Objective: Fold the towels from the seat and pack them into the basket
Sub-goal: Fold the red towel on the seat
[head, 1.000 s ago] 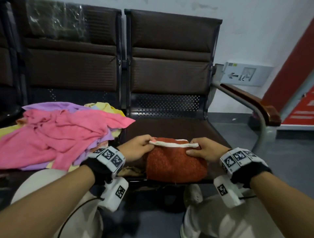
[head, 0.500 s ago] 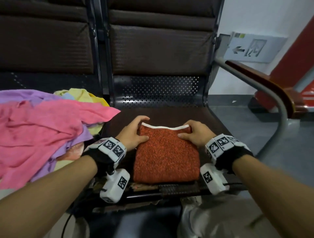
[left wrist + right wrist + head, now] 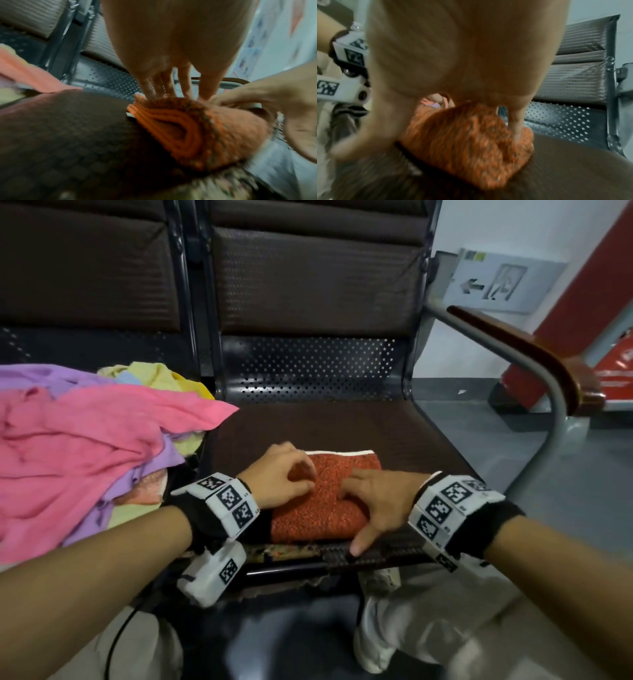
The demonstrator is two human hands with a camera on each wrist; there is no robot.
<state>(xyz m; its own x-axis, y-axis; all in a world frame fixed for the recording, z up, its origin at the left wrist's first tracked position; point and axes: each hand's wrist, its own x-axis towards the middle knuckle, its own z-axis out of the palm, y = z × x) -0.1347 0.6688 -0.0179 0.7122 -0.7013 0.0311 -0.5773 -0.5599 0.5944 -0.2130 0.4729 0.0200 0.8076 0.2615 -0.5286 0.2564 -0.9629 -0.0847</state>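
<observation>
A folded orange-red towel (image 3: 320,518) with a white hem lies on the near part of the brown seat (image 3: 342,426). Both hands rest on top of it. My left hand (image 3: 281,477) sits on the towel's left half, its fingers reaching down onto the cloth (image 3: 188,128) near the far edge. My right hand (image 3: 376,498) lies flat on the right half, thumb stretched over the near edge. In the right wrist view the palm (image 3: 462,54) covers the towel (image 3: 467,142). No basket is in view.
A loose heap of pink (image 3: 85,446), purple and yellow towels fills the seat to the left. A metal armrest with a wooden top (image 3: 534,354) bounds the seat on the right. My knees are below the seat's front edge.
Both hands let go of the white-hemmed edge after laying it at the far side. They slid back toward me and now rest on top of the towel.
</observation>
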